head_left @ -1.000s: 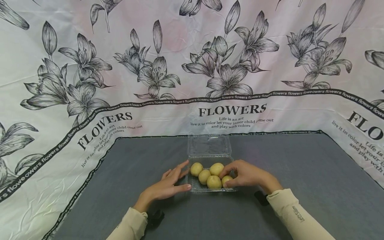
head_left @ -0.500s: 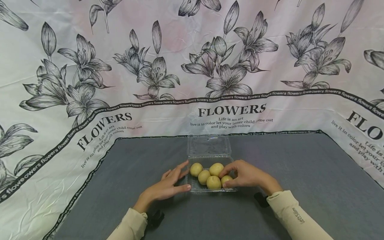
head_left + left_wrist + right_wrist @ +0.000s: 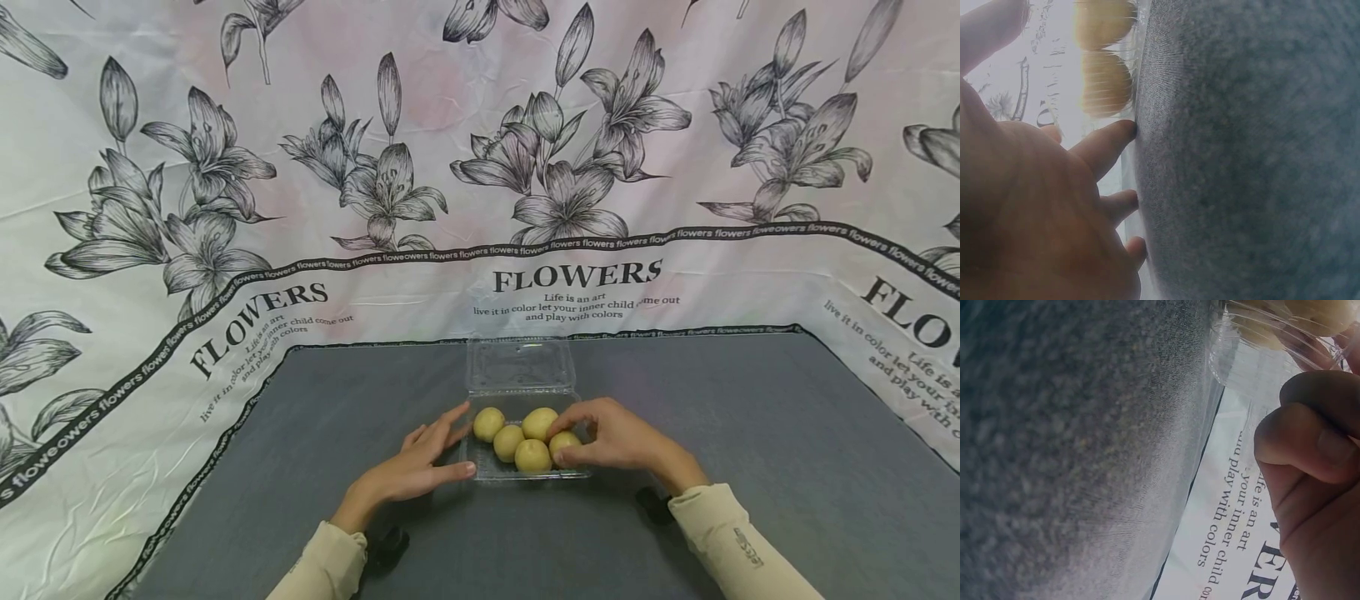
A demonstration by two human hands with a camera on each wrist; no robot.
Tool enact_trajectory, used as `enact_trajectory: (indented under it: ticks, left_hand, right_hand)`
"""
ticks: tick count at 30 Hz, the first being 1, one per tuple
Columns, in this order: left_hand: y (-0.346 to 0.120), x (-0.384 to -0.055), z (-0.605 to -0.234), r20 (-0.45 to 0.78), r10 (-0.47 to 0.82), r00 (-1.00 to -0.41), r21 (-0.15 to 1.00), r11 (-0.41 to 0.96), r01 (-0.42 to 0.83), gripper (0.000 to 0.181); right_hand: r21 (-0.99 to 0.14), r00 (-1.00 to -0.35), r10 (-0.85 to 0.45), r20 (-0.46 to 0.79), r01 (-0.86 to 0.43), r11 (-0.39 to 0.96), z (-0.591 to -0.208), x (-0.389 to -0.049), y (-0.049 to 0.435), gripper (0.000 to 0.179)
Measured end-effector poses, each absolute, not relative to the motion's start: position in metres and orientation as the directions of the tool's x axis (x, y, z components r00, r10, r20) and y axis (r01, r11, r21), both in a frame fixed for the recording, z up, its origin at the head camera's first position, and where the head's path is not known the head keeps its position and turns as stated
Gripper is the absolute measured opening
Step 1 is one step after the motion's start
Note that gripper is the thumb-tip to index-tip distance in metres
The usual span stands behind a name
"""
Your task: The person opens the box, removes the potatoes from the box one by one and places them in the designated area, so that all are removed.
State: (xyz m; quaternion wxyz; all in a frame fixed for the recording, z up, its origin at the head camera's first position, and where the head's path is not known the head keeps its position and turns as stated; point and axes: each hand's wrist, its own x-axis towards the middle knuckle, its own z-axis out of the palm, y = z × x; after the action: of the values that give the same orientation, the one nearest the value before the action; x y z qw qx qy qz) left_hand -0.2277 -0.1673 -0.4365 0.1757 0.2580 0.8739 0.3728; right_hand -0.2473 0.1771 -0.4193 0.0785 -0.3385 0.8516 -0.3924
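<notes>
A clear plastic box (image 3: pixel 491 473) stands on the table with its lid (image 3: pixel 521 365) raised at the back. Several round yellow fruits (image 3: pixel 533 457) lie inside it. My right hand (image 3: pixel 622 437) reaches over the box's right side, thumb and fingers curled round the rightmost yellow fruit (image 3: pixel 562 446), which they partly hide. At the box's left edge, my left hand (image 3: pixel 416 467) has thumb and fingers spread, their tips right at the wall. Through that wall, two fruits (image 3: pixel 1107 84) show in the left wrist view. In the right wrist view, curled fingers (image 3: pixel 1300 440) sit below the box's edge.
Dark grey cloth covers the table (image 3: pixel 360 375). Behind and at both sides hangs a white curtain (image 3: pixel 420 292) printed with flowers and lettering. Dark wrist-camera mounts (image 3: pixel 390 546) show beneath both forearms.
The rightmost fruit has shifted slightly up and left with my right hand's fingers. My left hand stays at the box's left edge. The head view has drifted a little.
</notes>
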Motion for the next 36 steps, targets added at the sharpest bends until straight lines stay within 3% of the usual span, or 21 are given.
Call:
enact_trajectory:
  ticks: [11, 36]
  left_hand:
    - [-0.1670, -0.2271, -0.4362, -0.111, 0.582, -0.805, 0.745, 0.585, 0.320, 0.085]
    - [-0.1669, -0.2266, -0.4346, -0.112, 0.582, -0.805, 0.746, 0.585, 0.319, 0.086]
  right_hand:
    - [-0.712, -0.763, -0.608, 0.222, -0.552, 0.433, -0.4227, -0.2450, 0.1770, 0.026]
    - [-0.746, -0.776, -0.563, 0.284, -0.548, 0.379, -0.4228, -0.2404, 0.1783, 0.027]
